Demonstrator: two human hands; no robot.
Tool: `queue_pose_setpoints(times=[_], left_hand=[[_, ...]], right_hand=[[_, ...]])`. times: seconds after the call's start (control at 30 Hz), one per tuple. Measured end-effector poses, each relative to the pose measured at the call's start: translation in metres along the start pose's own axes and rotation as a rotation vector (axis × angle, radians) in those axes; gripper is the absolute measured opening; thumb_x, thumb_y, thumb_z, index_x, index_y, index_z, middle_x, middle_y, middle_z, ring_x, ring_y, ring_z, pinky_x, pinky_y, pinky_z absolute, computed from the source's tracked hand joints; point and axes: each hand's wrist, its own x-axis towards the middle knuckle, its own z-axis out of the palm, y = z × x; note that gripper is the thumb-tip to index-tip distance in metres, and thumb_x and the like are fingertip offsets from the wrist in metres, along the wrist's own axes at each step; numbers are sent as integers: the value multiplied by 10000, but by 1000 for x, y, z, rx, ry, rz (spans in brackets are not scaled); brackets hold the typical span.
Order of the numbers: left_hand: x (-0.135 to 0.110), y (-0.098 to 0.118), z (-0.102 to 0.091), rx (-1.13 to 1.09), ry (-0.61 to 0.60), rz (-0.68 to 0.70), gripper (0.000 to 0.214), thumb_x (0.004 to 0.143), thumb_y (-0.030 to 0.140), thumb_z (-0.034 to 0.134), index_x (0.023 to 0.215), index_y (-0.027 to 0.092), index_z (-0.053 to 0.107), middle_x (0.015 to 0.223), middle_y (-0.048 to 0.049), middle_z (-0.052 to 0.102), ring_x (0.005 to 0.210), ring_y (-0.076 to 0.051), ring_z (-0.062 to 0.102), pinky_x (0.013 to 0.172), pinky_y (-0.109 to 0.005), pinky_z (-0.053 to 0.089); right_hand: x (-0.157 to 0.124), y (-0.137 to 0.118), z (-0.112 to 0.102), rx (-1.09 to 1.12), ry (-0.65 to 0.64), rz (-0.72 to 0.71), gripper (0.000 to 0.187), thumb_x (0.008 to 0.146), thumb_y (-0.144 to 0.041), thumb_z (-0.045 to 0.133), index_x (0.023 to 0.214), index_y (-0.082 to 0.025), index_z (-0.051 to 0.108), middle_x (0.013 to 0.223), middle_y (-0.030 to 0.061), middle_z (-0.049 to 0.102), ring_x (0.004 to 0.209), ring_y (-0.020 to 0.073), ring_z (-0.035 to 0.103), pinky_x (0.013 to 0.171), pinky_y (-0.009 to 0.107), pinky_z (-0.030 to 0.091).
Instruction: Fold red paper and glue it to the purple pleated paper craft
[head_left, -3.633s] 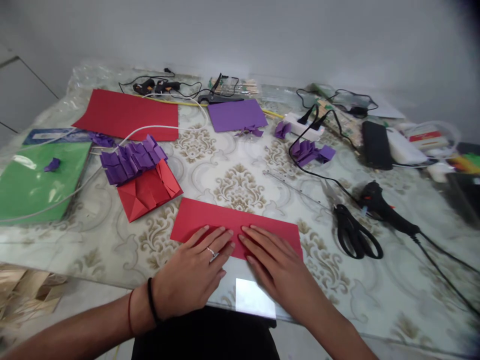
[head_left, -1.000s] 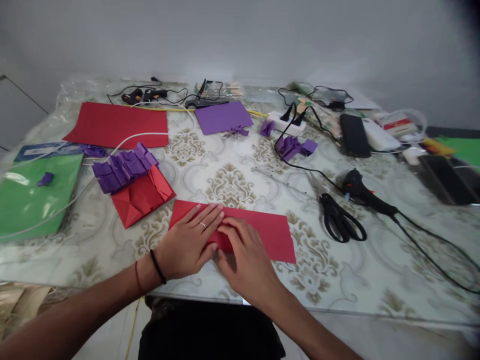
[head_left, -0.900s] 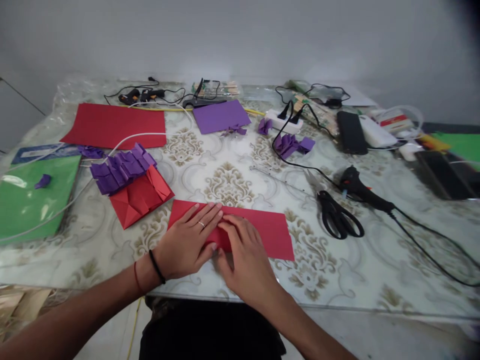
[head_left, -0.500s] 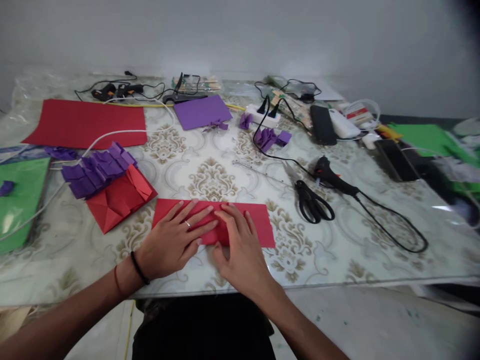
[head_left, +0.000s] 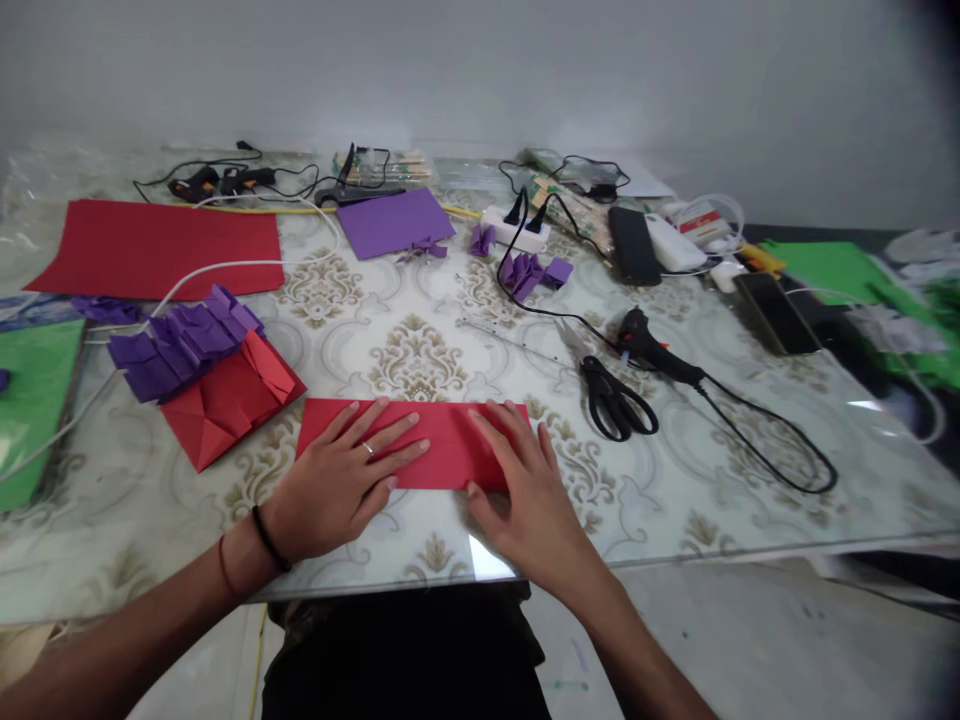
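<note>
A long red strip of paper (head_left: 450, 445) lies flat on the table in front of me, its long edges running left to right. My left hand (head_left: 349, 480) rests on its left part with fingers spread, a ring on one of them. Over the right end lies my right hand (head_left: 525, 490), palm down, fingers stretched out and thumb near the paper's front edge. Left of the strip sits a folded red paper piece (head_left: 232, 400), with a row of folded purple paper pieces (head_left: 187, 342) against its upper side.
Black-handled scissors (head_left: 615, 395) and a glue gun (head_left: 660, 350) with a looping cord lie to the right. A clear ruler (head_left: 517, 342) is behind the strip. Red sheets (head_left: 165, 245), a purple sheet (head_left: 396, 224), a power strip (head_left: 517, 230) and phones (head_left: 636, 246) stand farther back.
My right hand has slid to the right along the red strip, away from my left hand, uncovering its middle. My left hand stays on the left part. The view has shifted slightly.
</note>
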Motion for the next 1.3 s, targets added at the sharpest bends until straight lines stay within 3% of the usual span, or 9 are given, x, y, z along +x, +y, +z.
queue_pose_setpoints(times=[0.33,0.63,0.77,0.87,0.97,1.07,1.3], left_hand=[[0,0,-1,10,-7,3,619,1048,222,477,1654,324,398,1737,38,363,1649,-305,223,1327,-556,245],[0,0,0,-21,11,-3,599,1044,214,483,1630,326,443,1720,30,403,1642,-297,247,1338,-540,227],[3,7,-4,-17,1,-33,568,1036,201,485,1596,294,497,1706,15,429,1627,-323,272,1331,-576,231],[12,18,-7,-29,16,-74,463,1031,223,502,1480,237,615,1642,-49,515,1591,-357,339,1320,-619,242],[22,32,-4,-26,42,-150,391,1014,297,555,1358,151,669,1542,-150,587,1538,-379,416,1309,-618,280],[27,41,3,-25,78,-224,516,979,336,608,1435,95,591,1533,-217,561,1537,-375,425,1312,-600,288],[6,36,8,35,109,-343,692,976,280,568,1633,139,403,1702,-214,377,1633,-384,255,1307,-649,252]], right_hand=[[-21,36,-12,-3,37,102,728,1006,-315,528,1680,-311,253,1735,112,338,1637,358,236,1287,730,168],[-42,77,-31,-34,60,161,653,1044,-458,536,1650,-302,350,1717,127,363,1615,372,292,1285,719,193],[-28,56,-40,15,161,101,491,1044,-378,547,1526,-280,531,1675,123,422,1582,350,360,1260,621,363],[-6,24,-30,122,125,-32,347,1043,-304,556,1375,-301,658,1452,92,640,1378,282,600,1178,517,501],[14,0,-9,208,26,-115,339,1032,-268,574,1359,-266,661,1453,99,644,1382,284,587,1176,541,500],[24,-9,9,231,-15,-135,409,997,-252,619,1406,-238,623,1553,119,569,1466,309,504,1216,594,446],[22,-6,15,180,-21,-134,421,984,-260,622,1404,-270,643,1537,117,580,1459,335,509,1187,648,452]])
